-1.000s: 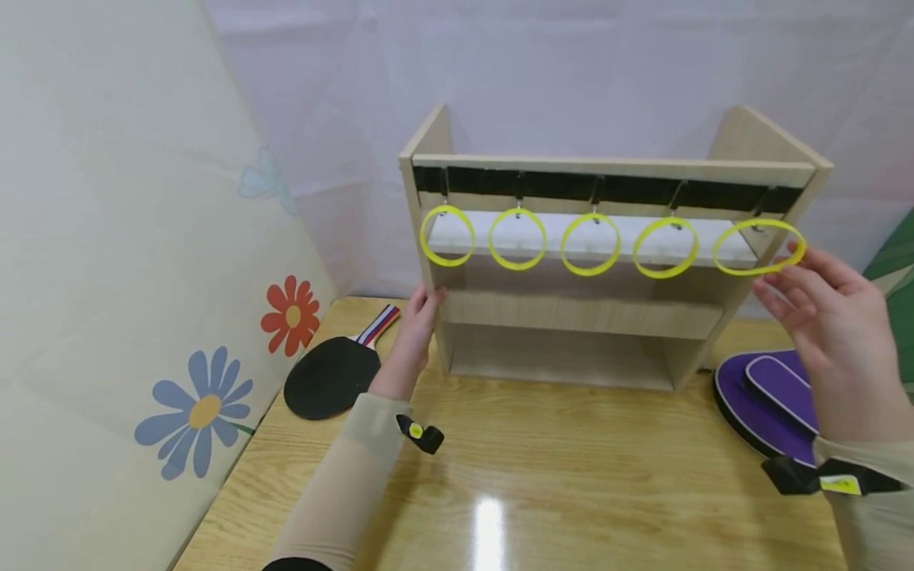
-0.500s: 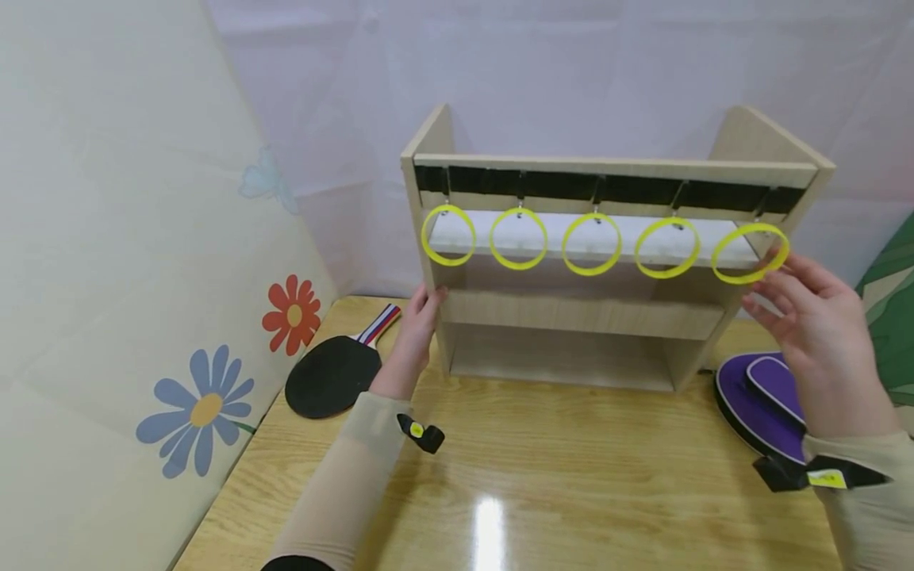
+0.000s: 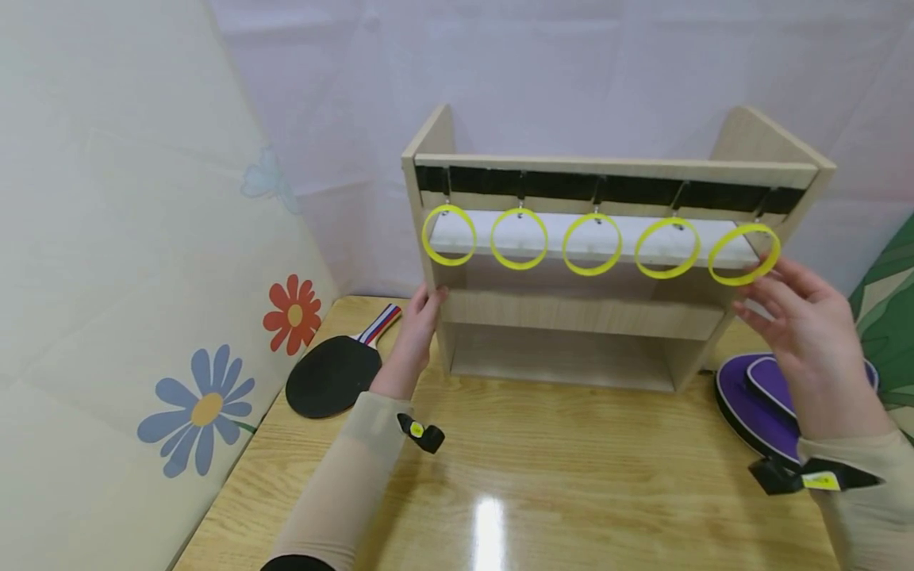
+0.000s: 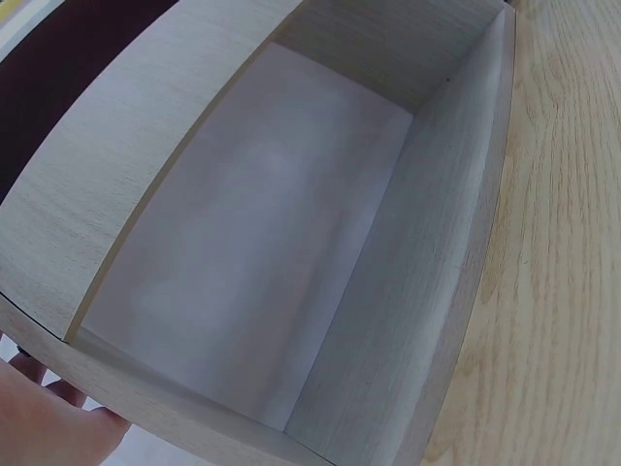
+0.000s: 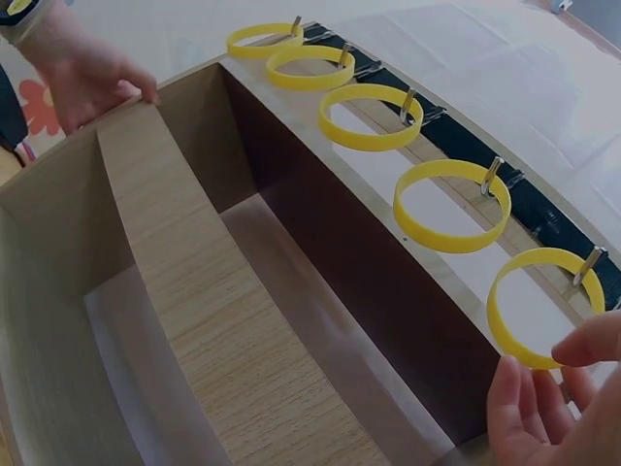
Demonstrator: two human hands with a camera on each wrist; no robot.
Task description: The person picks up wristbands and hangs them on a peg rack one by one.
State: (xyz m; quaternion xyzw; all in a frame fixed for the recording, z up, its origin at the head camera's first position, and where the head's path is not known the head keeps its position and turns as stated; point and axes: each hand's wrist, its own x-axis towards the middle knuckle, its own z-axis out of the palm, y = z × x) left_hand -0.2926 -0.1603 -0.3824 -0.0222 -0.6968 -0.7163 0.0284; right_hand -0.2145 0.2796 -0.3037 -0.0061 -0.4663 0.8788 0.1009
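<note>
My right hand (image 3: pixel 807 333) is at the rightmost yellow ring (image 5: pixel 498 325), pinching its lower edge between thumb and fingers. That ring hangs from a metal hook (image 5: pixel 588 264) and tilts toward the hand. Several more yellow rings (image 3: pixel 448 262) hang from hooks in a row to its left, along a black strip (image 3: pixel 557 184) near the top of a light wooden rack (image 3: pixel 585 315). On the rack's left side panel, my left hand (image 3: pixel 416 333) holds the edge, fingers behind it and thumb in front. In the left wrist view only part of this hand shows.
A black table tennis bat (image 3: pixel 334 377) lies on the wooden table (image 3: pixel 571 468) left of the rack. A purple case (image 3: pixel 743 396) lies at the right, partly behind the right forearm. Walls with painted flowers (image 3: pixel 207 410) stand close at the left and back.
My right hand has moved left with the rightmost ring, which went from pulled out wide to a rounder shape under its hook. The left hand and rack have stayed put.
</note>
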